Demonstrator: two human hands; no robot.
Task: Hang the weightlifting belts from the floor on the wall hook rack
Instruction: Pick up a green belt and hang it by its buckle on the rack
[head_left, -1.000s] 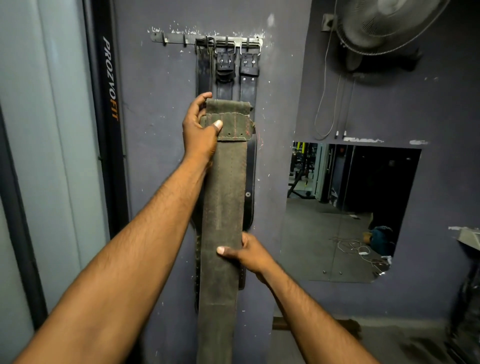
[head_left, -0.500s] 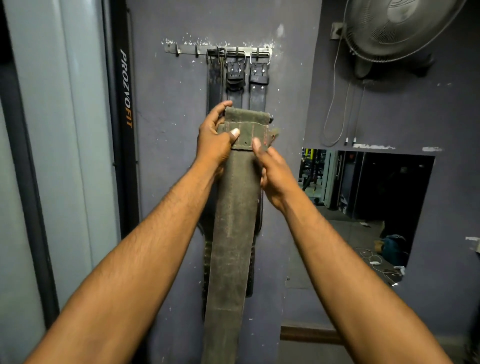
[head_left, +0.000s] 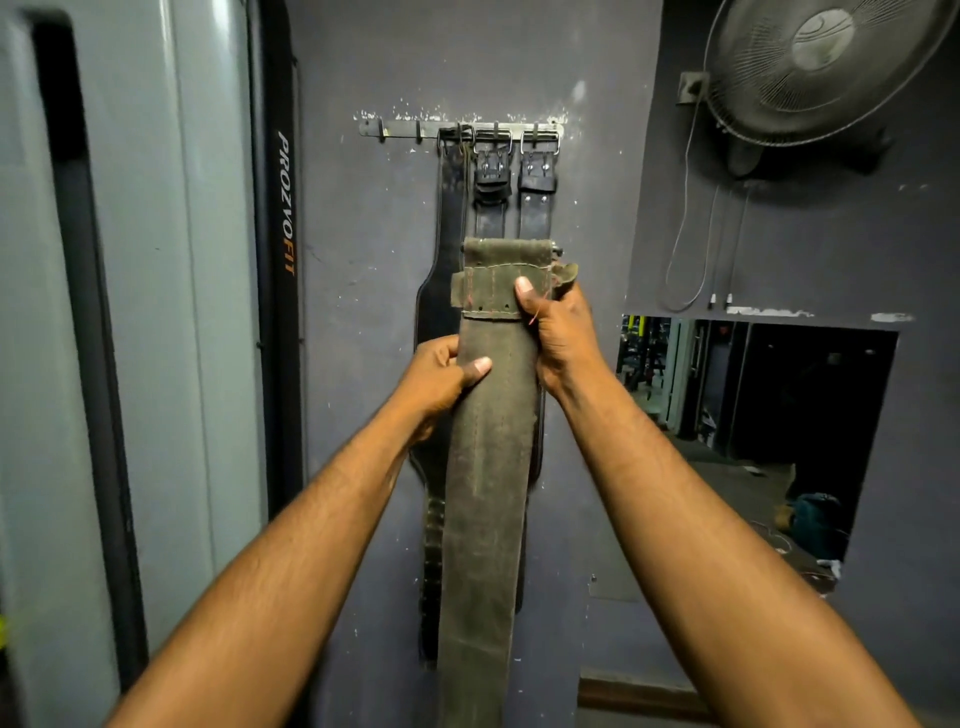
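Nearest me, two bare forearms reached up toward the wall. The left hand (head_left: 441, 379) gripped the left edge of the long worn olive-green weightlifting belt (head_left: 488, 467), thumb laid across its face. The right hand (head_left: 558, 332) sat higher, fingers wrapped behind and thumb pressed on the stitched band near the top. The belt hung straight down from those two grips, its tail running out of sight below.

Just behind it hung three black leather belts (head_left: 488, 208), filling the right-hand hooks of the flat grey metal wall hook rack (head_left: 400, 130). The olive belt's top end was well below that rack.

The trouble I'd have expected: the bare hooks (head_left: 382, 134) stood off to the left, not straight above, so a straight lift would likely have jammed into the hung buckles and knocked one loose. The buckle barely showed (only a bit of metal at the top corner), so hooking it blind could have missed, and the heavy tail might have dragged it free.
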